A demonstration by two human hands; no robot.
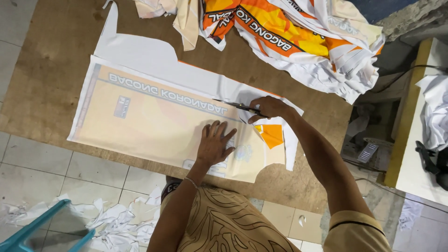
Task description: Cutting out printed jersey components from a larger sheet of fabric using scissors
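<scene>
- Nearest, below the counter's near edge, white fabric scraps (116, 224) lie crumpled on the tiled floor (42, 172) beside a teal plastic frame (32, 231).
- The left hand (214, 144) reaches out from a patterned tan sleeve, wrist straight, a thin bracelet (190, 182) on it. The palm lies flat on the printed fabric panel (149, 121), and its fingers (219, 129) are spread apart and pressing down, gripping nothing.
- The panel lies flat along the near half of the brown counter (42, 93), its right end close to the near edge. It is thin, smooth cloth, pale peach with a grey band of lettering seen in reverse, and an orange patch (271, 134) shows at its right end.
- The right hand (270, 108) comes in from the right on a bare forearm bent at the elbow. Its fingers are closed through the handles of the scissors (240, 107).
- The scissors' dark blades point left along the panel's far edge, just beyond the left hand's fingertips; whether they are parted I cannot tell.
- A white, curved offcut strip (135, 51) lies beyond the panel toward the far left.
- At the far edge, a heap of orange, yellow and white printed cloth (289, 37) is piled loosely.
</scene>
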